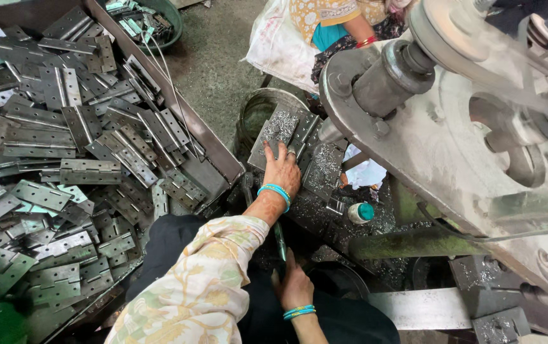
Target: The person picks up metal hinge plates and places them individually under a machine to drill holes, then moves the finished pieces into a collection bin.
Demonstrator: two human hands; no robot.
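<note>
My left hand (281, 171), in a floral sleeve with teal bangles, reaches forward and lies on a grey metal hinge (278, 129) dusted with metal shavings on the machine bed (325, 167). Its fingers press on the hinge's near edge. My right hand (295, 286), also with teal bangles, sits low near my lap and is closed around the lower end of a dark rod-like lever (278, 237) that slants up toward the left hand.
A large tray (178, 105) heaped with several grey hinges (64, 159) fills the left. A heavy press with a flywheel (478, 121) stands at the right. A small bottle with a teal cap (362, 212) stands among the shavings. Another person (338, 25) sits beyond the machine beside a white sack.
</note>
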